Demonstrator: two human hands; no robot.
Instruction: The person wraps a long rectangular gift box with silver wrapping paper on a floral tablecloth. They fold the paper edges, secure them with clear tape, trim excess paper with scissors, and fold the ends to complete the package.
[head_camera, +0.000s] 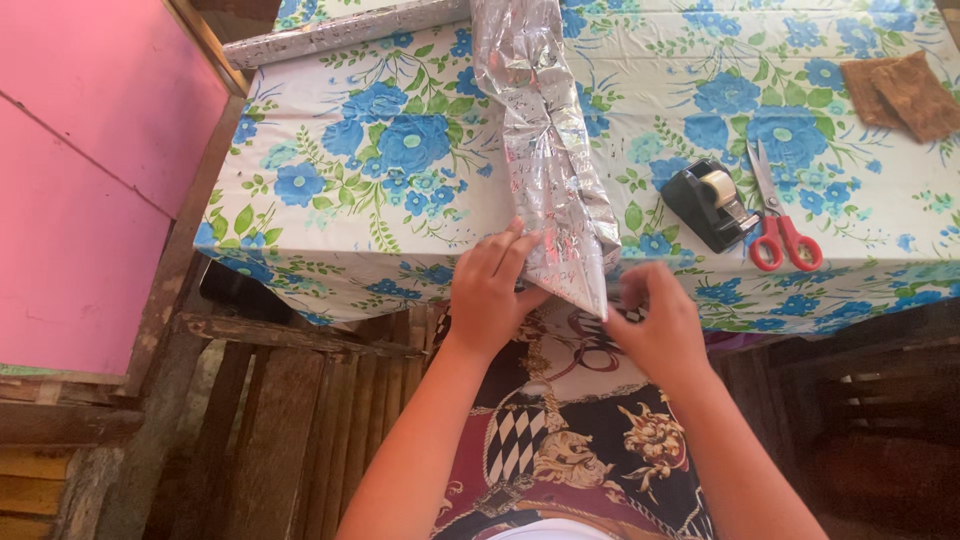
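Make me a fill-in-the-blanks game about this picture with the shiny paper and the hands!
1. Both hands, the left hand and right hand, hold the end of a ____ coloured wrapped package.
2. The scissors have ____ handles.
3. The black tape dispenser sits just ____ of the scissors in the picture.
4. The tablecloth has blue ____.

Missing words: silver; red; left; flowers

Table with blue-flowered cloth (330, 190), bearing a silver-wrapped long parcel (545, 130), black tape dispenser (706, 205), red-handled scissors (780, 225), brown cloths (900, 92) and a paper roll (340, 32).
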